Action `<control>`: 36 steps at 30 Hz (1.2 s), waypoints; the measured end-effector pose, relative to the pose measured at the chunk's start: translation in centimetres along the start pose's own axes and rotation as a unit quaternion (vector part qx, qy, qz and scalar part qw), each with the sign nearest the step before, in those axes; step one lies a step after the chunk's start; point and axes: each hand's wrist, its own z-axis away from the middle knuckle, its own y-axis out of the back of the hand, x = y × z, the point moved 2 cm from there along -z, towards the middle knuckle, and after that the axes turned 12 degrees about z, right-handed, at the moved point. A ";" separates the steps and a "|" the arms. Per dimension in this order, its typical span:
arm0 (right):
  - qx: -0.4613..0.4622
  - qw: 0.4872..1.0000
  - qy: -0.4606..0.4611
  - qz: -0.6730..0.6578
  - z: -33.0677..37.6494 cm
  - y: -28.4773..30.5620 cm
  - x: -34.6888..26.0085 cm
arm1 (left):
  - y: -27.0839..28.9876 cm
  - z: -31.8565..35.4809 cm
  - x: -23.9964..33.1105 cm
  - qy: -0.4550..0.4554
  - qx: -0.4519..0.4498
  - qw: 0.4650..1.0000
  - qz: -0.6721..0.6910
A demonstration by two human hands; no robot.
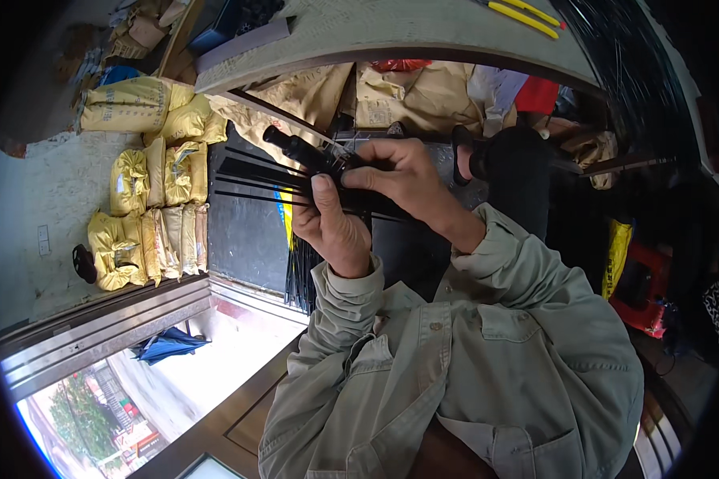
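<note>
In front of my chest my left hand (335, 227) is closed around a bunch of thin black rods (256, 177), its thumb pointing up. The rods fan out to the left past my fingers. My right hand (403, 176) is closed beside it, thumb and fingertips pinching at the inner end of a dark stepped cylinder (295, 150). That cylinder points up and left above the rods. The small part between my fingertips is mostly hidden, and I cannot tell how it joins the rods.
Ahead is a workbench (423, 36) with yellow-handled pliers (527, 16) and a bundle of long black strips (631, 88). Yellow sacks (148, 172) are stacked at left; brown sacks (411, 100) lie under the bench. More black rods (299, 271) hang below my left hand. A blue umbrella (170, 343) lies beyond the doorway.
</note>
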 end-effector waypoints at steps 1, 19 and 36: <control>-0.023 1.000 -0.018 -0.009 0.0 0.0 0.1 | -0.1 0.2 -0.1 0.004 -0.002 1.000 0.000; 0.049 0.998 0.009 0.038 1.2 -0.1 1.0 | 1.6 -0.4 -0.5 0.064 -0.019 0.998 -0.009; 0.104 0.992 0.067 0.023 2.2 -0.7 0.7 | 0.9 0.7 -1.5 0.077 -0.031 0.996 0.036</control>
